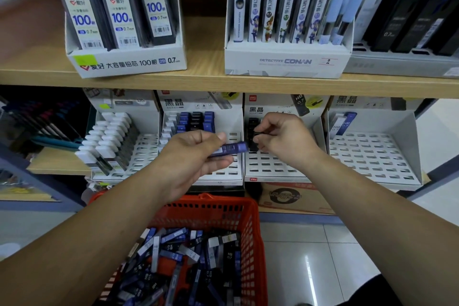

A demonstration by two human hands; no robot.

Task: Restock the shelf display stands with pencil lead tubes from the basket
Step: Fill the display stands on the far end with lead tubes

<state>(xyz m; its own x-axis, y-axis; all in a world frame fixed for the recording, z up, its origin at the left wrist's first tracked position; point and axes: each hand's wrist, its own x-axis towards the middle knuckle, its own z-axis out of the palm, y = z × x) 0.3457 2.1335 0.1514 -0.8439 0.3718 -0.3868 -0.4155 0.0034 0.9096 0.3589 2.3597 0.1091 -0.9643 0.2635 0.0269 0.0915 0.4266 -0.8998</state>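
Nearest, a red plastic mesh basket (250, 238) holds a loose heap of blue, black and grey pencil lead tubes (188, 256). Above it, the left hand (193, 156) pinches a slim blue pencil lead tube (232, 148) between thumb and fingers, lying roughly level and pointing right. Just beside it, the right hand (283, 138) curls its fingers round a small black tube (253, 143) at the black row in a white slotted display stand (273, 171); whether that tube sits in a slot I cannot tell. A neighbouring white stand (218, 177) carries blue and black tubes. Farther up, a light wooden shelf board (211, 82) bears white cardboard display boxes (285, 63).
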